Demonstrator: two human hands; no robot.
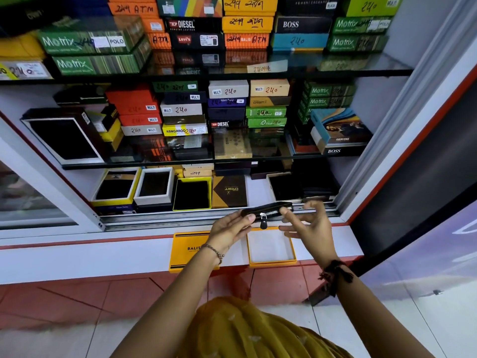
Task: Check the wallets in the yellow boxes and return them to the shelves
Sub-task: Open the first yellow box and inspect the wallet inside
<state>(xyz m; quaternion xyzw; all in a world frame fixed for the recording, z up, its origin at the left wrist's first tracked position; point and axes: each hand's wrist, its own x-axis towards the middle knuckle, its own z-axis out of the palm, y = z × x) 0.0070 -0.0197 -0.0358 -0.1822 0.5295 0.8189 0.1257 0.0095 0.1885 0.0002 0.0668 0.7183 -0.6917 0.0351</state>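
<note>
A black zip wallet [268, 211] with a silver zipper and a dangling pull is held edge-up above the white ledge. My left hand [229, 228] grips its left end. My right hand [307, 223] pinches its right end with thumb and forefinger, the other fingers spread. Directly below lies an open yellow box base [271, 248] with a white, empty inside. To its left lies the yellow Balisi lid [189, 250], partly covered by my left wrist.
Glass shelves [232, 71] hold stacks of wallet boxes in several colours. The bottom shelf has open boxes with black wallets, among them a yellow-rimmed one [192, 193]. A sliding-door track [180, 219] runs along the shelf front. A white frame post [402, 112] stands at right.
</note>
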